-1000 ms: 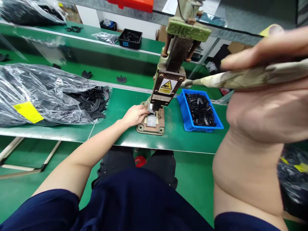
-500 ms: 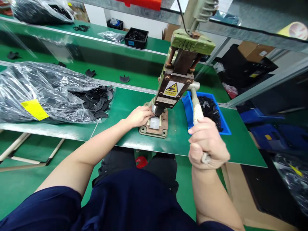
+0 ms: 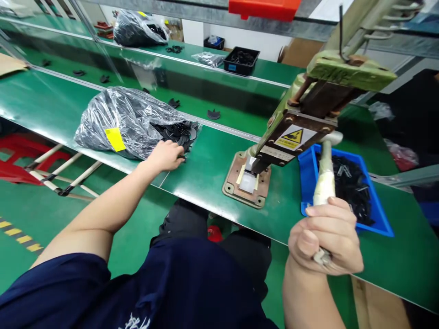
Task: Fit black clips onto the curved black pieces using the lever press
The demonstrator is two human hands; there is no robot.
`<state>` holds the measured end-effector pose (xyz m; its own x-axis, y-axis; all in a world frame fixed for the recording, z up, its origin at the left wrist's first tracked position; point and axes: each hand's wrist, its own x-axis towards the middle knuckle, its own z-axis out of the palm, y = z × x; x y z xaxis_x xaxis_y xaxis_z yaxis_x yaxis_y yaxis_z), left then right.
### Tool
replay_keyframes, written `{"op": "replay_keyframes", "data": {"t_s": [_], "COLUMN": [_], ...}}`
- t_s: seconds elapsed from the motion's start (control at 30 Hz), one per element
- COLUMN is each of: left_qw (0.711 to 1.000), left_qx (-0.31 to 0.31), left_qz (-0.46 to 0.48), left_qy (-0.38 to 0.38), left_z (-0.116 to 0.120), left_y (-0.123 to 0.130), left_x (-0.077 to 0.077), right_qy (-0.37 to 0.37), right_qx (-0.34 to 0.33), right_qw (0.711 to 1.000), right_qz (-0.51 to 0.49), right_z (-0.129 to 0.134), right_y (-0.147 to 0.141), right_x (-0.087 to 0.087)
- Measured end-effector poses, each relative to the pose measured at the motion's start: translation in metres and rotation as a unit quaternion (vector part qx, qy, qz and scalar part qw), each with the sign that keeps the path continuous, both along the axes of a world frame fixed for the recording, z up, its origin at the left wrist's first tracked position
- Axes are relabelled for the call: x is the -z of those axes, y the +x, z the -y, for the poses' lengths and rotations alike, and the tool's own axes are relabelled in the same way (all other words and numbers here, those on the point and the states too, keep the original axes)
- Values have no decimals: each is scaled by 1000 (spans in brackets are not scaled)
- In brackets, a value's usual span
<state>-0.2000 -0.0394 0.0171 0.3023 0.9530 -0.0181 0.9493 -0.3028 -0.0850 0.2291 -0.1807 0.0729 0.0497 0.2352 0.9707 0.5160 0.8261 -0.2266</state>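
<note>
My right hand (image 3: pixel 327 237) is wrapped round the pale, tape-covered lever handle (image 3: pixel 325 185) of a green hand press (image 3: pixel 291 123). My left hand (image 3: pixel 165 156) is at the mouth of a clear plastic bag (image 3: pixel 133 123) full of black curved parts (image 3: pixel 176 132). Its fingers are curled, with a dark piece at the fingertips that looks like one of these parts; the grip is partly hidden. Under the press ram, a whitish block fixture (image 3: pixel 248 182) sits on the brown base plate (image 3: pixel 233 185), with something small and dark beneath the ram.
A blue bin (image 3: pixel 380 212) of black parts stands right of the press, behind my right hand. Loose black parts (image 3: pixel 213 114) lie on the green surface beyond the bench edge. At the back are a black bin (image 3: pixel 240 68) and another filled bag (image 3: pixel 137 29). An overhead shelf crosses the top.
My left hand has left the press fixture and moved left to the bag's mouth. My right hand still grips the lever. The view has shifted left.
</note>
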Motion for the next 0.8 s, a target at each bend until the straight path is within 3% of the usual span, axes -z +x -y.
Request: {"op": "replay_keyframes", "data": {"t_s": [0.13, 0.33, 0.47, 0.67, 0.8], "left_qw": [997, 999, 996, 994, 990], "left_qx": [-43, -2, 39, 43, 52], "left_qz": [-55, -8, 10, -37, -65], "left_qy": [-36, -46, -75, -93, -112], "left_z": [2, -5, -14, -26, -27], "left_y": [-34, -5, 13, -8, -16], "left_x": [3, 13, 12, -1, 3], "right_qy": [0, -6, -21, -20, -19], "right_qx": [3, 4, 7, -1, -1], "right_qw": [1000, 1000, 1000, 1000, 1000], "right_qz": [-12, 1, 11, 12, -1], "right_z": [-1, 1, 3, 4, 2], "right_y": [-2, -1, -1, -1, -2], "right_x": [2, 0, -3, -3, -2]}}
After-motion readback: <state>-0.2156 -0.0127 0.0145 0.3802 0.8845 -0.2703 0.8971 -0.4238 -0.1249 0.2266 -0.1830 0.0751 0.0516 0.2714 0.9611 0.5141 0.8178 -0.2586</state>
